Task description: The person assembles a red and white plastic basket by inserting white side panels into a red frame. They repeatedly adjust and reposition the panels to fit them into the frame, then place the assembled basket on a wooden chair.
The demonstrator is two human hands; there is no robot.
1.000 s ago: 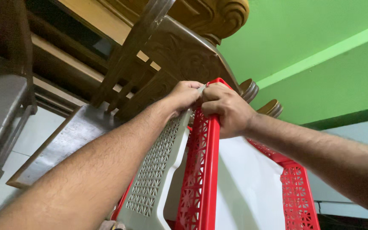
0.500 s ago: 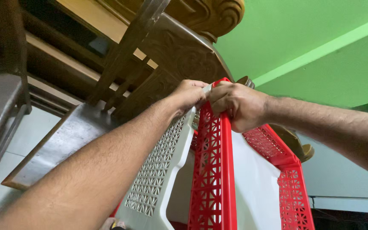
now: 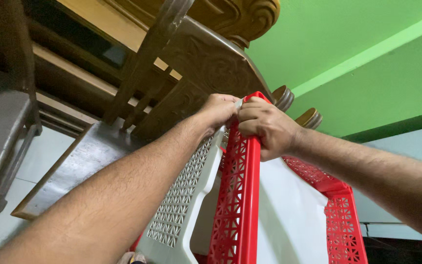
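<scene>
Both hands pinched together at the top of the plastic rack — the view has swung back and the grip has not let go.

From the left: the dark carved wooden furniture (image 3: 206, 63) looms overhead, then the left hand (image 3: 218, 110), its fingers curled shut at the top edge of the pale grey perforated plastic panel (image 3: 181, 195). Touching it, the right hand (image 3: 264, 124) is wrapped tight round the top of the red lattice plastic frame (image 3: 238, 195) — half a second ago that wrist sat higher and the frame leaned further right; now it stands straighter. The white inner panel (image 3: 289, 215) and green wall (image 3: 367, 44) lie beyond. What the fingertips nip between them I cannot tell.
</scene>
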